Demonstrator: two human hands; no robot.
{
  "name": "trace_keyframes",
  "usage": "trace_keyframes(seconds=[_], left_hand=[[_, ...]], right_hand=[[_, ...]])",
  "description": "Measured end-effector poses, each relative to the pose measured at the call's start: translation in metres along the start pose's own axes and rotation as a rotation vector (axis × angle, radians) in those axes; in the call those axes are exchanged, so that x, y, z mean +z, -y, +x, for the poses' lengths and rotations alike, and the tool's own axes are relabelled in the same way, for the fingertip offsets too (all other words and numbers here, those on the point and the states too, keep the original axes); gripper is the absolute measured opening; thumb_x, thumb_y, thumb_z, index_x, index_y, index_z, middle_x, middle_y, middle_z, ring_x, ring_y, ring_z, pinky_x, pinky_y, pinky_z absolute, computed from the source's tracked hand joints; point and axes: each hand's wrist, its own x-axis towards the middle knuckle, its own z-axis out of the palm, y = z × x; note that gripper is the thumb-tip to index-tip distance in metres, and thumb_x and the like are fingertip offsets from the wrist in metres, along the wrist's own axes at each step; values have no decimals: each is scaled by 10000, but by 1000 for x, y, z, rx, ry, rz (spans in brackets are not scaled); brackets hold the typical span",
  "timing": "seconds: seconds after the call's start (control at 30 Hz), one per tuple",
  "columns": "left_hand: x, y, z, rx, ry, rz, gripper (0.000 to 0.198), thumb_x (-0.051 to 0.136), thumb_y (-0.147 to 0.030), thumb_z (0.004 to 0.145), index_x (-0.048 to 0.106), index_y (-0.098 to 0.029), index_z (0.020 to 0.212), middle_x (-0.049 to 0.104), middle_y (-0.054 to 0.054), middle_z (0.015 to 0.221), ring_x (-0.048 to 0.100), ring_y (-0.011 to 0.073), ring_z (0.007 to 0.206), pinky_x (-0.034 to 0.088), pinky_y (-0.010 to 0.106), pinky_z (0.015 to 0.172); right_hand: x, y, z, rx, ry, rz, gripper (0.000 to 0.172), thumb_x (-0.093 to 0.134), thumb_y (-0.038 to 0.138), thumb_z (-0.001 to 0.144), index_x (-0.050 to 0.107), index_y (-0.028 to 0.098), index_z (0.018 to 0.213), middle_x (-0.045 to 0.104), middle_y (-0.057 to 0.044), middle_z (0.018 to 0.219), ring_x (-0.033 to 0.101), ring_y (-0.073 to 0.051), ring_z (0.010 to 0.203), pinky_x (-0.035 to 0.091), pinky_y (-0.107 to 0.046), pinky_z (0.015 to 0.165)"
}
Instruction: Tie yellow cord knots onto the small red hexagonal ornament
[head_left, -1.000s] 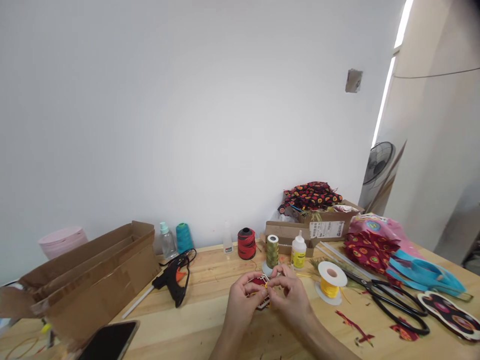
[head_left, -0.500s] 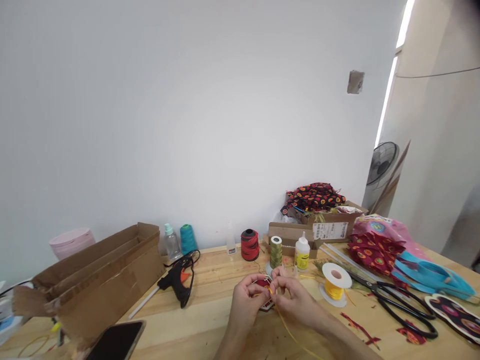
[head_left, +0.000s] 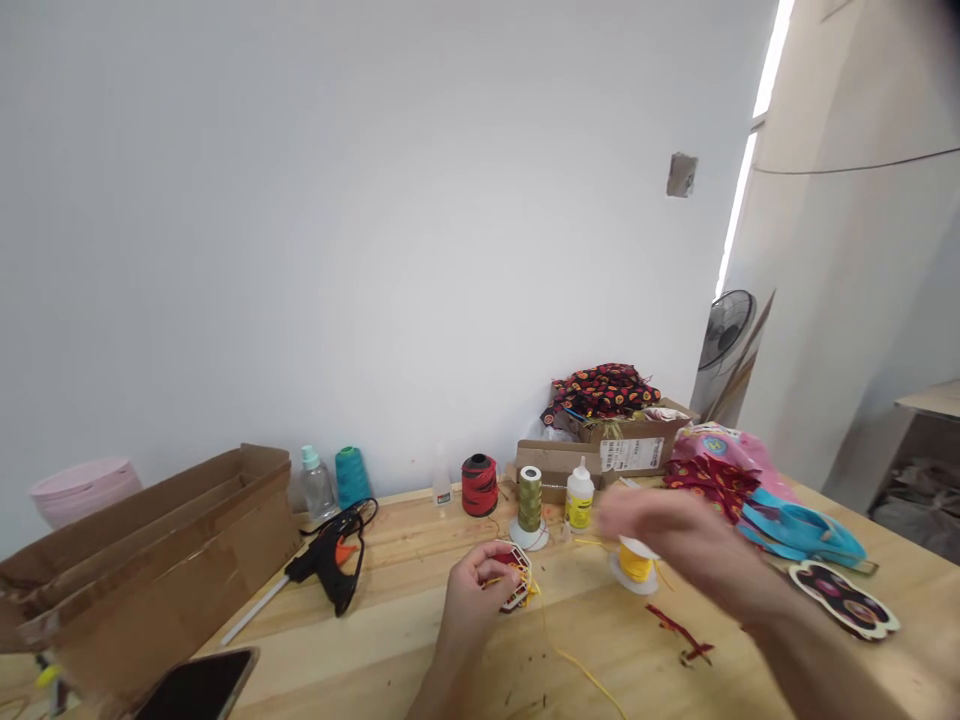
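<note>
My left hand (head_left: 484, 583) pinches a small hexagonal ornament (head_left: 520, 577) with a pale frame and a red middle. Yellow cord (head_left: 574, 662) is looped at its edge and trails down across the table. Off to the right, my right hand (head_left: 660, 520) is smeared by motion, its fingers too blurred to read. It passes above the spool of yellow cord (head_left: 636, 566), covering the top of it. The black-handled scissors seen earlier are out of sight; my right forearm crosses that area.
Behind stand a green thread spool (head_left: 530, 500), a glue bottle (head_left: 579, 495) and a red thread cone (head_left: 479, 487). A glue gun (head_left: 330, 565), a long cardboard box (head_left: 180, 560) and a phone (head_left: 199, 685) lie left. Blue straps (head_left: 806, 530) and a flower-edged piece (head_left: 844, 600) lie right.
My right hand has left the ornament and swung right, over the yellow spool. My left hand still holds the ornament. The view has turned slightly right.
</note>
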Motion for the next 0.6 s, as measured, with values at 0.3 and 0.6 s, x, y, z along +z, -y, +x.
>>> trace_keyframes(seconds=[0.3, 0.6], left_hand=[[0, -4, -3, 41, -3, 20, 211, 627, -150, 536, 573, -119, 738, 635, 5, 520, 568, 128, 500, 446, 213, 498], [0, 7, 1, 34, 75, 161, 103, 583, -195, 586, 644, -122, 627, 649, 47, 637, 577, 157, 619, 442, 229, 576]], right_hand=[[80, -30, 74, -23, 222, -481, 115, 544, 241, 615, 596, 177, 534, 519, 11, 488, 428, -107, 472, 277, -204, 433], [75, -53, 68, 188, 293, 117, 277, 509, 376, 663, 657, 143, 683, 593, -14, 602, 478, -135, 566, 347, -213, 493]])
